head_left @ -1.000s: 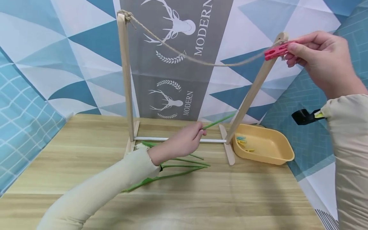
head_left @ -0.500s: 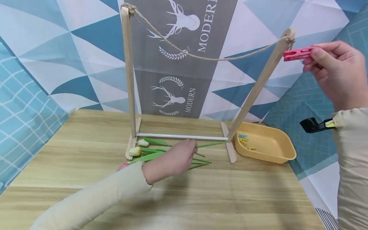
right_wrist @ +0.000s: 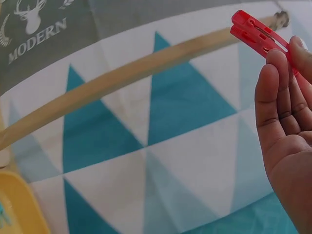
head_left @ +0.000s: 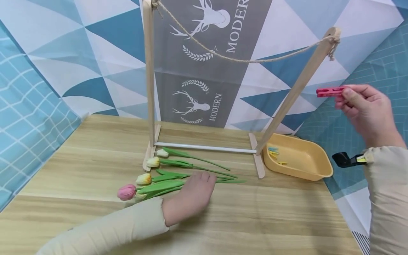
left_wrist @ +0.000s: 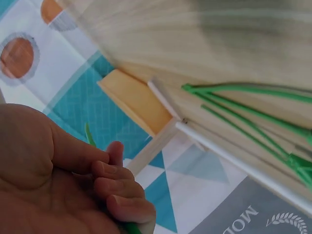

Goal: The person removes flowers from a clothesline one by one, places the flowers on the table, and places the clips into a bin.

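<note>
My left hand (head_left: 192,194) grips a green tulip stem low over the table; the stem's tip (left_wrist: 89,134) sticks out above the fist in the left wrist view. A pink tulip bloom (head_left: 126,192) lies to the left of that hand, roughly in line with it. Beside it are a yellow tulip (head_left: 143,179), a cream tulip (head_left: 153,162) and a white tulip (head_left: 162,153), laid side by side with stems pointing right. Part of another bloom shows under the pink one. Held up at the right, my right hand (head_left: 371,113) pinches a red clothespin (right_wrist: 258,33) between thumb and fingers.
A wooden stand with a left post (head_left: 149,74) and right post (head_left: 299,88) rises at the back, joined low by a white rod (head_left: 204,147). A slack rope (head_left: 232,59) spans their tops. The yellow basin (head_left: 298,173) at right holds several clothespins.
My left hand has come down and toward me with the stem, over the other tulips. My right hand has carried the red clothespin down from the rope's right end, away from the post.
</note>
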Demonstrator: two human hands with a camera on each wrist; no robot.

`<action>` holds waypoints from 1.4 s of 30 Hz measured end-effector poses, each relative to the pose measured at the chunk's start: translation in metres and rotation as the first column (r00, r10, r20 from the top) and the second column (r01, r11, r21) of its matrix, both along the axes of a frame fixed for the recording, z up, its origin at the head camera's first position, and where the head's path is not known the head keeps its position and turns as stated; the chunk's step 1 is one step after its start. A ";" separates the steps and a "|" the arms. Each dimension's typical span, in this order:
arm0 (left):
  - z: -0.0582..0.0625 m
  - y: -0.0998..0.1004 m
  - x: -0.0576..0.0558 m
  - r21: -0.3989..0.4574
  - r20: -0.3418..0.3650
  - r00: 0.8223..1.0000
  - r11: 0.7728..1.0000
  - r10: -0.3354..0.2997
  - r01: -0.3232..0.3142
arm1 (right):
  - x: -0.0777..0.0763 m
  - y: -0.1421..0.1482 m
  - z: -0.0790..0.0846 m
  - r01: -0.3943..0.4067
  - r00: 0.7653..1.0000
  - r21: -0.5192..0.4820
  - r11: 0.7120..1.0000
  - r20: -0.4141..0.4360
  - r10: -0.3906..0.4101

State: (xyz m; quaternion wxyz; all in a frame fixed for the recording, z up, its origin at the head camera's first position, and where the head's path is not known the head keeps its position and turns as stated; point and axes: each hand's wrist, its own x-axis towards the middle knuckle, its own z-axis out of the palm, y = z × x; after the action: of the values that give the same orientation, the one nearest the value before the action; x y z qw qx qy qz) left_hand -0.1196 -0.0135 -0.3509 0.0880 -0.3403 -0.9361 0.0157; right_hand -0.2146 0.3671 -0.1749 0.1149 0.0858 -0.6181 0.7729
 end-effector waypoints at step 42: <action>-0.066 -0.009 0.014 -0.041 0.052 0.988 0.989 0.143 -0.140 | -0.017 0.045 -0.191 -0.109 0.914 -0.114 0.987 0.379 0.145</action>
State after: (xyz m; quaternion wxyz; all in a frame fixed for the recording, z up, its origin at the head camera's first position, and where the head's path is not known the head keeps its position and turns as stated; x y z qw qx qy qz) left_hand -0.1054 -0.0220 -0.4173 0.0547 -0.2749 -0.9595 0.0300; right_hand -0.2316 0.4123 -0.3657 -0.0560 -0.0334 -0.5862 0.8076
